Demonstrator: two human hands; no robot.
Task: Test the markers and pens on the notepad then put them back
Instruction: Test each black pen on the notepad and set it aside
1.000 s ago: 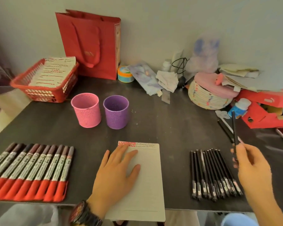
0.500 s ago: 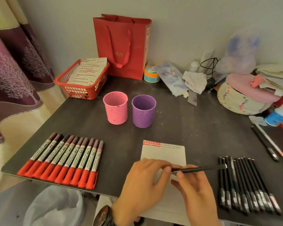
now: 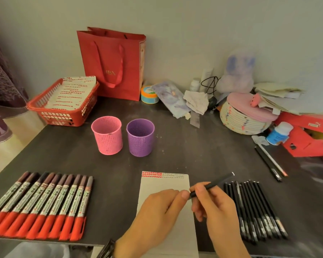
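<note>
A dark counter (image 3: 185,149) stands against a pale wall, seen from above by the person working at it. A notepad (image 3: 164,183) lies at the near edge in the middle, with small red and dark marks along its top line. Over it, the right hand (image 3: 218,211) curls its fingers round the barrel of a black pen (image 3: 222,179), which slants up and to the right. The left hand (image 3: 157,213) pinches the pen's near end between thumb and forefinger. This looks like the cap coming off before a test stroke. It should go best if the left hand pulls straight along the barrel, keeps whatever comes off, then steadies the page while the right hand writes on the blank lines below the marks. A row of red-capped markers (image 3: 41,203) lies to the left of the notepad, and a row of black pens (image 3: 254,211) lies just to its right. A pink cup (image 3: 107,137) and a purple cup (image 3: 140,139) stand side by side further back. The pen's near end is hidden by the fingers, so whether its cap is on or off cannot be told. The hands cover the lower page, and the picture's edge cuts off its bottom. The marks on the page are too small to read.
</note>
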